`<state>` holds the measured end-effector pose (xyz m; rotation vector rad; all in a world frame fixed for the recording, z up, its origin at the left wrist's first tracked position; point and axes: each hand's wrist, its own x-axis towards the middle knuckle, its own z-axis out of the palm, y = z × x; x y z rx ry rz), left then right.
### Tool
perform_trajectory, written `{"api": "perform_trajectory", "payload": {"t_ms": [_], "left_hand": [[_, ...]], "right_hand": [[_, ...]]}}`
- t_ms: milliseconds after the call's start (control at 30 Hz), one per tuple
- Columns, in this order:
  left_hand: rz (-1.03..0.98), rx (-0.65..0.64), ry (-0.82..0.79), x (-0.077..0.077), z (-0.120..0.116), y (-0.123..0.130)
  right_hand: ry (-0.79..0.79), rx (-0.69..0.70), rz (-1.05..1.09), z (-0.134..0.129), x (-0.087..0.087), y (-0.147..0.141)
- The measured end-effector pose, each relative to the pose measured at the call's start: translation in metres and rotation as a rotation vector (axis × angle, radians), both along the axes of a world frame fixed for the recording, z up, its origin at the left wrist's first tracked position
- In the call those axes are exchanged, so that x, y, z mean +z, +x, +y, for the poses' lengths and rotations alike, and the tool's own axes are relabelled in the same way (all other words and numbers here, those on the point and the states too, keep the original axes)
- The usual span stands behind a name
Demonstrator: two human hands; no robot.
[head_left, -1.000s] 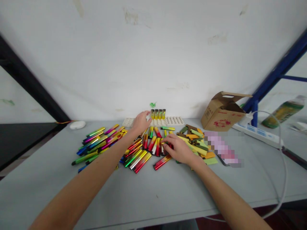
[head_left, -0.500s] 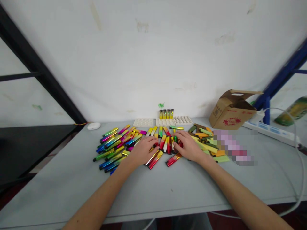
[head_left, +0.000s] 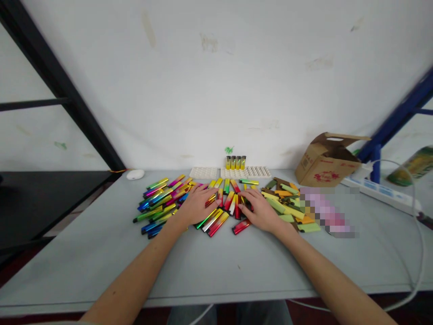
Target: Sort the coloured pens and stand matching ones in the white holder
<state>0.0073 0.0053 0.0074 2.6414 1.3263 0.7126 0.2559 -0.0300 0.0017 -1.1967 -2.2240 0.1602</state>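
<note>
My left hand (head_left: 199, 203) lies with its fingers apart over lighters at the middle left, beside a pile of shiny multicoloured lighters (head_left: 162, 198). Across a small gap, my right hand (head_left: 257, 208) rests fingers spread on red and yellow lighters, near a pile of matte green, yellow and orange ones (head_left: 291, 210). Between the hands lie red, white and yellow lighters (head_left: 229, 201). Nearer the body is a red-yellow lighter (head_left: 218, 224), and a red one (head_left: 241, 226) touches the area by my right hand. What lies under the palms is hidden.
At the wall sit white perforated trays (head_left: 203, 173), one with several upright lighters (head_left: 236, 162). An open cardboard box (head_left: 324, 164), a white power strip (head_left: 385, 193) with a cable and a blurred pink item (head_left: 326, 212) are at the right. A white case (head_left: 135, 174) is back left.
My left hand has shifted slightly left, uncovering a green-yellow lighter beside the silvery one. My right hand has moved a little, and the view has shifted slightly.
</note>
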Motion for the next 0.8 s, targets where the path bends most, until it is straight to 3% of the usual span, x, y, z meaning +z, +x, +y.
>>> {"api": "perform_trajectory", "payload": {"t_ms": [267,533,800], "left_hand": [[-0.082,0.148,0.083,-0.002,0.0,0.012],[-0.02,0.064,0.167,0.005,0.008,-0.002],[-0.071,0.066,0.152,0.004,0.016,-0.009]], "right_hand": [[-0.019,-0.001,-0.011,-0.001,0.004,0.0],[0.023,0.001,0.028,-0.004,0.004,0.0],[0.131,0.303,0.063,-0.014,0.017,-0.031]]}}
